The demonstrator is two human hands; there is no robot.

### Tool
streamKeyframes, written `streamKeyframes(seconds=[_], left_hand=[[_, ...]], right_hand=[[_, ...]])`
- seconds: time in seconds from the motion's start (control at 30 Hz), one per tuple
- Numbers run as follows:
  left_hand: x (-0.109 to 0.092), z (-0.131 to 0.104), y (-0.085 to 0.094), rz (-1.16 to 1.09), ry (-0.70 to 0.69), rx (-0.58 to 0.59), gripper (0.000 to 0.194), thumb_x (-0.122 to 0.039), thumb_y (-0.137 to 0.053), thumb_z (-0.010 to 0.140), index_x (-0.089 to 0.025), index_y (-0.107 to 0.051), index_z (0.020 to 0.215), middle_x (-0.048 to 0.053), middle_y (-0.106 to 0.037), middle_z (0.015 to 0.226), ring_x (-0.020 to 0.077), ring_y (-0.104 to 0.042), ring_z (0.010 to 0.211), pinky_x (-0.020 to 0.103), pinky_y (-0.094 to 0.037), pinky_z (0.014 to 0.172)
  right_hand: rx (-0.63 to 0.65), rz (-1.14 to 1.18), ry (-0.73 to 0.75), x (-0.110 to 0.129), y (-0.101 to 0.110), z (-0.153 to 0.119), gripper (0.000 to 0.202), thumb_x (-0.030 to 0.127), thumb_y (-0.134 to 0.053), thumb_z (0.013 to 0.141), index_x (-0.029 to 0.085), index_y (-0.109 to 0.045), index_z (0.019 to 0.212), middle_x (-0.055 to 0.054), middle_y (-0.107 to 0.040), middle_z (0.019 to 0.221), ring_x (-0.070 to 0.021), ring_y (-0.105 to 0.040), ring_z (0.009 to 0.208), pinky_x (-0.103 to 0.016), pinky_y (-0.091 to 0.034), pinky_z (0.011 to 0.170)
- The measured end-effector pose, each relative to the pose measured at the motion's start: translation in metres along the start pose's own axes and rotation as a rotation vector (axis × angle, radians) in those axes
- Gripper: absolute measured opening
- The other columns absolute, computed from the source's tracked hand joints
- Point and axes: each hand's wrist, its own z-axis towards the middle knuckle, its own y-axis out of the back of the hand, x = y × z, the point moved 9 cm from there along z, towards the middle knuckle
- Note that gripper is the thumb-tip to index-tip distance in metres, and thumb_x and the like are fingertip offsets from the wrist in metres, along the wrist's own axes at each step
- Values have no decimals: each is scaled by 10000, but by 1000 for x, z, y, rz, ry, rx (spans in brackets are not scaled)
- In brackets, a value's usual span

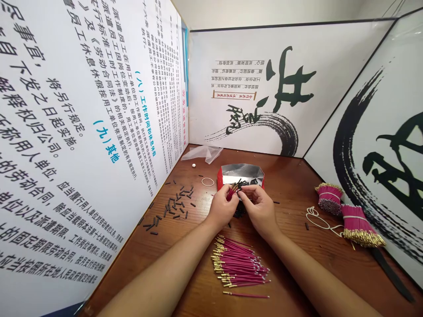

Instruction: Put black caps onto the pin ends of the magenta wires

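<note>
My left hand (pixel 224 203) is closed around a small bunch of dark red wires with gold tips (pixel 233 190), held over the near side of a red box with a silvery inside (pixel 224 172). Right beside it, my right hand (pixel 258 203) has its thumb and forefinger pinched at the bunch's tips; what they grip is too small to name. Black small tubes lie in the box and under my hands. Nearer to me, a pile of magenta wires with gold ends (pixel 239 264) is spread between my forearms.
Loose black tubes (pixel 175 204) are scattered at the left. Two banded magenta wire bundles (pixel 358 224), white string (pixel 319 219) and a black strap (pixel 391 275) lie at the right. A clear plastic bag (pixel 206 153) is at the back. Printed panels enclose the table.
</note>
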Motion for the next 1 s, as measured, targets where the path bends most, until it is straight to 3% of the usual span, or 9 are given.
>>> streamKeyframes(seconds=[0.13,0.27,0.47,0.73,0.87,1.0], left_hand=[[2,0,1,-22,9,-5,84,-226,-513,832,-176,-485,771,-16,-511,723,110,-473,675,222,-393,643],[4,1,2,-59,32,-8,75,-221,-506,830,-182,-475,774,-20,-503,726,107,-469,673,217,-391,640],[3,2,6,-92,14,-49,75,-195,-486,834,-187,-454,767,-27,-473,726,105,-444,682,216,-384,650],[6,3,7,-56,18,-48,80,-194,-479,838,-184,-450,765,-32,-466,719,102,-433,674,214,-366,636],[7,3,6,-53,27,-45,70,-203,-475,840,-184,-460,775,-33,-467,719,100,-431,670,210,-360,627],[8,2,7,-40,31,-53,79,-211,-480,841,-186,-457,769,-34,-457,710,100,-428,664,210,-360,629]], right_hand=[[-21,-199,105,13,8,3,208,366,-607,868,211,-619,1007,-43,-687,920,-186,-632,826,-328,-499,764],[-57,-706,295,33,16,7,163,258,-502,897,208,-643,964,-51,-696,976,-229,-585,986,-411,-395,920],[31,-1246,278,22,8,9,233,162,-482,851,186,-683,967,-68,-708,1069,-289,-493,1188,-489,-200,1082],[202,-1436,247,12,-6,2,331,223,-493,869,216,-678,1144,-86,-655,1240,-309,-435,1278,-519,-111,1123],[223,-1446,256,11,-7,1,310,226,-488,875,223,-698,1102,-76,-713,1078,-326,-438,1267,-543,-89,1127],[181,-1425,344,15,-8,0,238,226,-521,856,211,-727,974,-100,-726,876,-344,-484,1192,-570,-160,1102]])
